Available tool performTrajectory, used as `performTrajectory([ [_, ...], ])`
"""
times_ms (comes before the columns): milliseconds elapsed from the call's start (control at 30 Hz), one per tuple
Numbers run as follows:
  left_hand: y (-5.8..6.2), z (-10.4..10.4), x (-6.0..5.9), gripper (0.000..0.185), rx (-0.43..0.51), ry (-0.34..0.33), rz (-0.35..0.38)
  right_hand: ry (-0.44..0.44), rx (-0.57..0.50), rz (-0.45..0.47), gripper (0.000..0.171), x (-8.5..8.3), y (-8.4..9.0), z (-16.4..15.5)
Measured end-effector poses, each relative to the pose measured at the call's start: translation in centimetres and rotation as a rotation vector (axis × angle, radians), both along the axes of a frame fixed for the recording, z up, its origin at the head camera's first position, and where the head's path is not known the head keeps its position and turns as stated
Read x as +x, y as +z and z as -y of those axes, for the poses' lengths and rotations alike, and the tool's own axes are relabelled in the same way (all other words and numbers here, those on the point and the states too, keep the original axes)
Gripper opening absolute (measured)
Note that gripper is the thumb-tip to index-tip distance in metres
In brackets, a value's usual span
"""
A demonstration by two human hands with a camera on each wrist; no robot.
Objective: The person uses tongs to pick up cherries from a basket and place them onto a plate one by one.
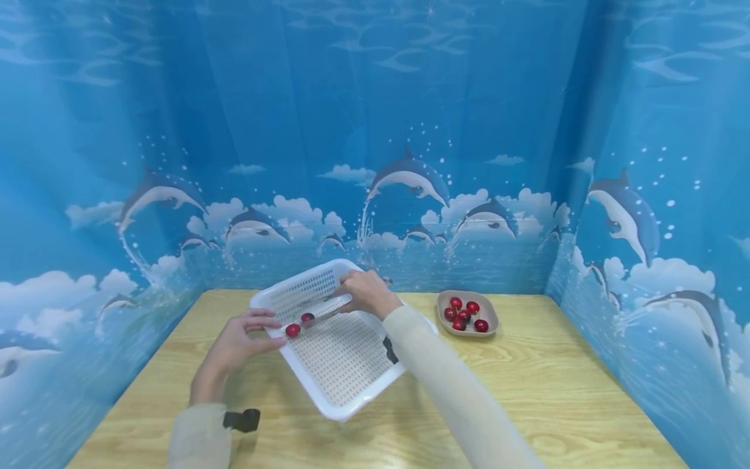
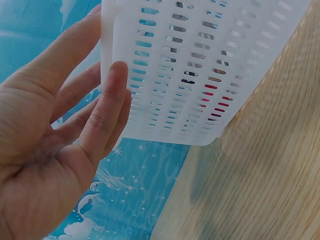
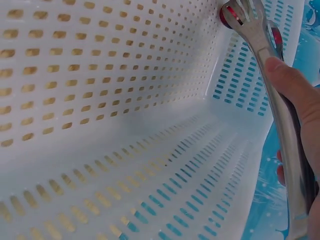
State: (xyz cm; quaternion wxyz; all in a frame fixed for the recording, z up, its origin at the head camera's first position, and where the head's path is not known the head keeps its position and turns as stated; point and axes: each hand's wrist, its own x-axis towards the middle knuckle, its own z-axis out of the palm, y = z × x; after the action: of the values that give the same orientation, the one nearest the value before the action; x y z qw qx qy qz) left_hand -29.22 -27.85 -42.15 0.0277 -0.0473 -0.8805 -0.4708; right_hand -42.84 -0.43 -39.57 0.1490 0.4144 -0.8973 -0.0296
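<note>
A white perforated plastic basket (image 1: 346, 365) is tilted above the table. My left hand (image 1: 243, 339) grips its left rim, fingers on both sides of the wall, as the left wrist view (image 2: 65, 125) shows. Inside, near that end, are two dark red cherries, one bright cherry (image 1: 293, 330) and one darker cherry (image 1: 307, 318). My right hand (image 1: 366, 293) holds metal tongs (image 3: 277, 110) over the basket. The tongs' slotted heads are at the cherries; whether they pinch one I cannot tell.
To the right of the basket, a small beige dish (image 1: 492, 322) holds several cherries (image 1: 463, 316). The wooden table (image 1: 527, 391) is bordered at the back and sides by a blue curtain (image 1: 498, 130) printed with dolphins.
</note>
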Motion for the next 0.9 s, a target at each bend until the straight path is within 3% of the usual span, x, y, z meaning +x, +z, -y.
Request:
performTrajectory([
  [167,-0.1,0.0,-0.1,0.053,-0.004,-0.003,-0.016,-0.022,0.021,0.033,0.038,0.0,-0.2,0.1],
  [533,0.0,0.1,-0.1,0.053,-0.005,-0.001,-0.017,-0.031,0.078,-0.022,0.029,0.0,-0.5,0.3],
  [900,0.0,0.1,-0.1,0.056,-0.001,-0.011,-0.014,-0.039,0.047,-0.009,0.031,0.6,1.6,0.3],
])
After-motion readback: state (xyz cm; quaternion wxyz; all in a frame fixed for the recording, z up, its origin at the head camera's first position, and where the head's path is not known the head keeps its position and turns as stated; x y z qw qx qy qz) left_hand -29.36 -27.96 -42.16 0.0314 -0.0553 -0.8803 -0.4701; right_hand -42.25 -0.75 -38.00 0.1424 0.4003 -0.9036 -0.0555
